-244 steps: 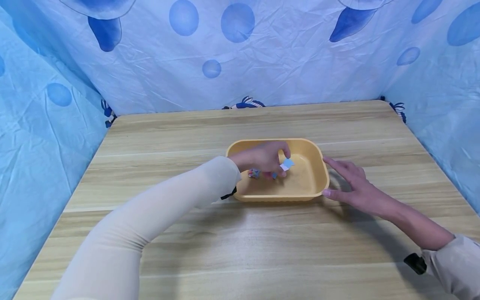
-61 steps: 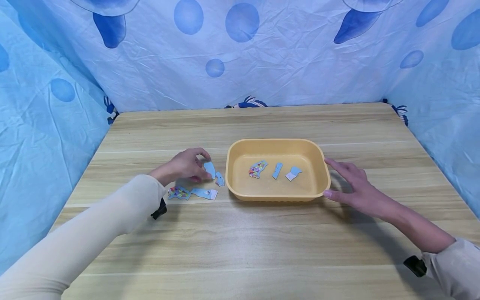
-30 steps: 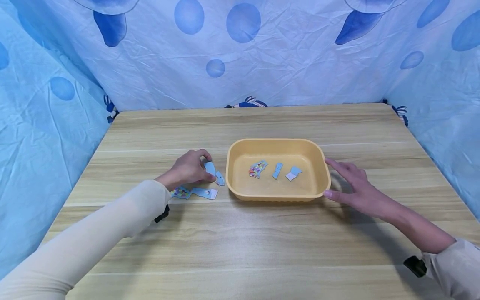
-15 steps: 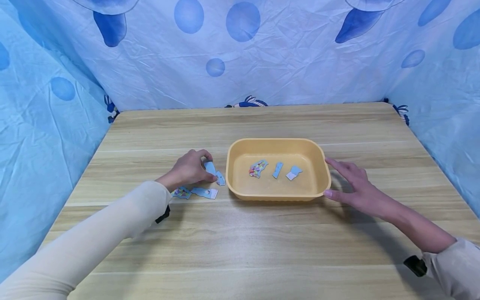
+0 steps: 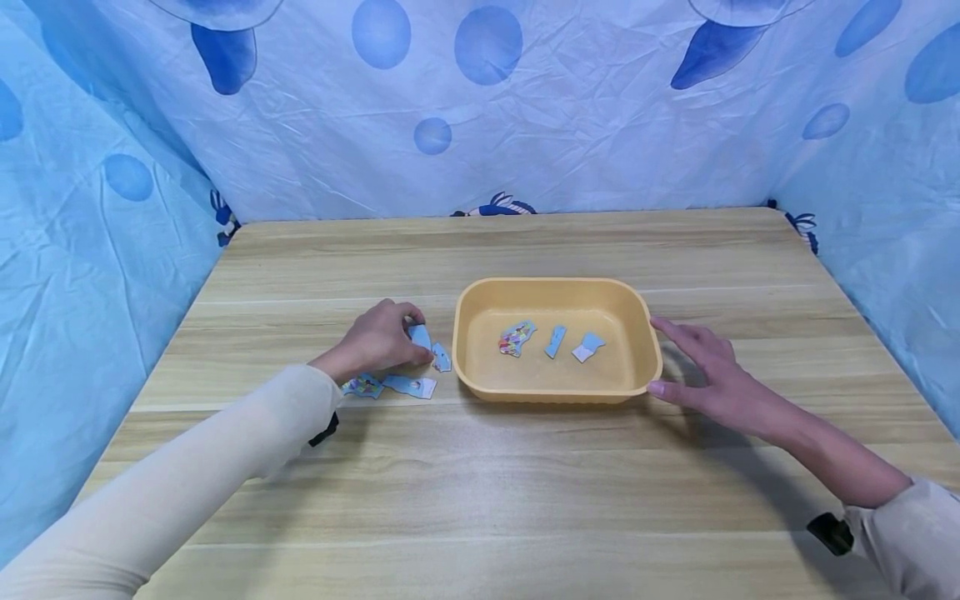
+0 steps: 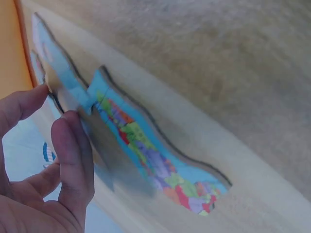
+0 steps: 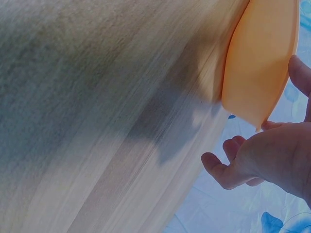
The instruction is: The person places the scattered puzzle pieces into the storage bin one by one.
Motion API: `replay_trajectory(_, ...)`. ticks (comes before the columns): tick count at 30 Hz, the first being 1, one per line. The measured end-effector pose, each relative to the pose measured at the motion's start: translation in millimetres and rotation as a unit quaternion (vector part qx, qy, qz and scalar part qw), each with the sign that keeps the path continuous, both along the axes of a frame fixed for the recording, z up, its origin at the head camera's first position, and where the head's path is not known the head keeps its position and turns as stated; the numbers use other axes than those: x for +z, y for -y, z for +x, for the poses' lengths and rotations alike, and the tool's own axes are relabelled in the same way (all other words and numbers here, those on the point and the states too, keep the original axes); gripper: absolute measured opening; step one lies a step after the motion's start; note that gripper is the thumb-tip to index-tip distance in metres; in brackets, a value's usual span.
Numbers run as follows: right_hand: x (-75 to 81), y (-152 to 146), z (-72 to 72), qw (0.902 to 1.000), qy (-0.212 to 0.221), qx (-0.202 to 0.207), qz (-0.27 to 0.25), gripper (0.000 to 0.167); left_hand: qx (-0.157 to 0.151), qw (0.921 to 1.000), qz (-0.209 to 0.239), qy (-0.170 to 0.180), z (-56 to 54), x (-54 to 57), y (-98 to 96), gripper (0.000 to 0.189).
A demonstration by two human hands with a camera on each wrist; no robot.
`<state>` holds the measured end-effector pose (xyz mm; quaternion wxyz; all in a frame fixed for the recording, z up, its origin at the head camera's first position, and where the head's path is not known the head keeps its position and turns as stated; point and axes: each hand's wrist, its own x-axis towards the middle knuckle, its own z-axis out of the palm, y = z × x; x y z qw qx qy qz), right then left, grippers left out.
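Fingers of the left hand curl over a pale blue puzzle piece, thumb and fingertips pinching it against the table. A second blue piece lies just right of it, toward the tray; a long piece and a colourful piece lie nearer the person, the latter partly under the wrist, its long axis running left to right. Right hand rests flat against the tray's right rim, fingers straight, gripping nothing. Three pieces lie inside the tray. The left hand is much the nearer to the loose pieces.
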<state>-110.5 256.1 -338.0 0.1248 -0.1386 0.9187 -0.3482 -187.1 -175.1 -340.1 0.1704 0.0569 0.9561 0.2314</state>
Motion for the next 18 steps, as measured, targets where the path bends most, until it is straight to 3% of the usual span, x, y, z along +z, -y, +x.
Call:
replay_trajectory(7,1.1,0.4,-0.7,1.0,0.004,0.0,0.003,0.085,0.023,0.9985,0.038,0.031,-2.2,4.9,5.1,0.06)
replay_trajectory(13,1.4,0.2,-0.6,1.0,0.004,0.0,0.003,0.085,0.047,0.9925,0.092,0.066,-1.9,9.7,8.6,0.06)
replay_trajectory(18,1.9,0.4,-1.2,1.0,0.007,0.0,0.005,0.085,0.057,0.9902,0.106,0.07,-2.6,10.3,9.5,0.058)
